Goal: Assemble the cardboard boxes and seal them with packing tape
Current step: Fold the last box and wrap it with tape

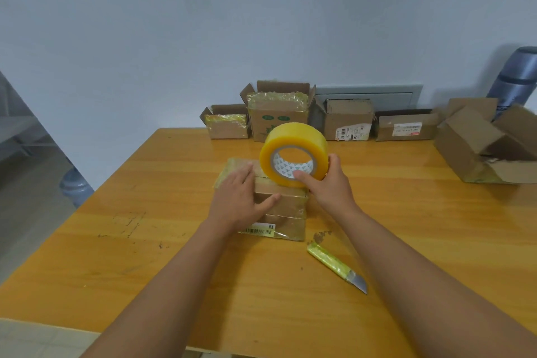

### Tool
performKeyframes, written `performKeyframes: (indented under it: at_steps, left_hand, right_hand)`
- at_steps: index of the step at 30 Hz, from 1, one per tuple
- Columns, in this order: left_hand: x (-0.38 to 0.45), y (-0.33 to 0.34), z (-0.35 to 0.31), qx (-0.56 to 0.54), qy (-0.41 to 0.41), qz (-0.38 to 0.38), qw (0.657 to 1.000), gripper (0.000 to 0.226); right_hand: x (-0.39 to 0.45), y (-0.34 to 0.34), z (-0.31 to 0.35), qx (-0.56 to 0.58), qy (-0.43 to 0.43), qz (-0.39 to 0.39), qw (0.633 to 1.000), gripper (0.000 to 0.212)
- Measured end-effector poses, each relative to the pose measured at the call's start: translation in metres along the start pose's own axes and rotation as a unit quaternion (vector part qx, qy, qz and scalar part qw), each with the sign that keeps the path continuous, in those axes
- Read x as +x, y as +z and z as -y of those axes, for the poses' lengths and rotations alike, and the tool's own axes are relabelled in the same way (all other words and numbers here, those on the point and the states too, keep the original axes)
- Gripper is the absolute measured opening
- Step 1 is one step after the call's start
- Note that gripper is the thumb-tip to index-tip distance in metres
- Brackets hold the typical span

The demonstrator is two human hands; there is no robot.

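Note:
A small cardboard box (286,206), wrapped in clear tape and bearing a barcode label, lies in the middle of the wooden table (145,256). My left hand (241,200) lies flat on its top with straight fingers. My right hand (328,183) grips a big yellow roll of packing tape (293,151), thumb inside the core, held upright just above the box's far right part. A utility knife (337,267) with its blade out lies on the table to the right of the box, near my right forearm.
Several open cardboard boxes (279,113) stand in a row along the wall at the table's far edge. A larger open box (488,145) lies tipped at the far right, with a grey flask (514,78) behind it. A water jug (75,186) stands on the floor left.

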State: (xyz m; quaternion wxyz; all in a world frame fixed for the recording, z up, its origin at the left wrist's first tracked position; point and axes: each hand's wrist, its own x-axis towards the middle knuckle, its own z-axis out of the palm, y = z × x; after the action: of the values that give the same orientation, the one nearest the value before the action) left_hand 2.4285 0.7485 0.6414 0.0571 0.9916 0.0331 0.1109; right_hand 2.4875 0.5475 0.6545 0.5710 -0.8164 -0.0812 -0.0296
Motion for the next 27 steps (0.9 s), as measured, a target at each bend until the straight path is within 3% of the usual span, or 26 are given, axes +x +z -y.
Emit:
performKeyframes:
  at_steps: [8, 13, 17, 19, 23, 27]
  left_hand:
    - [0.003, -0.001, -0.005, -0.003, -0.016, 0.022, 1.0, 0.112]
    - [0.0, -0.003, -0.007, -0.022, -0.012, 0.015, 1.0, 0.105]
    - [0.0, -0.001, -0.007, 0.004, 0.0, 0.014, 1.0, 0.096]
    - [-0.001, 0.001, -0.01, 0.014, 0.005, 0.005, 1.0, 0.097]
    - [-0.001, 0.0, -0.02, 0.015, 0.002, 0.002, 1.0, 0.094]
    - [-0.003, 0.002, -0.034, 0.021, 0.017, 0.0, 1.0, 0.104]
  right_hand:
    - [0.008, -0.019, 0.003, -0.082, -0.055, -0.01, 0.995, 0.035]
    - [0.002, -0.03, -0.012, -0.061, -0.088, -0.122, 0.987, 0.036]
    - [-0.001, -0.032, -0.017, 0.033, -0.031, -0.145, 0.988, 0.042]
    - [-0.004, -0.025, -0.015, 0.095, 0.023, -0.1, 0.99, 0.047]
    - [-0.006, -0.008, -0.019, 0.236, 0.149, -0.034, 0.96, 0.08]
    - [-0.006, -0.004, -0.026, 0.267, 0.167, -0.036, 0.948, 0.085]
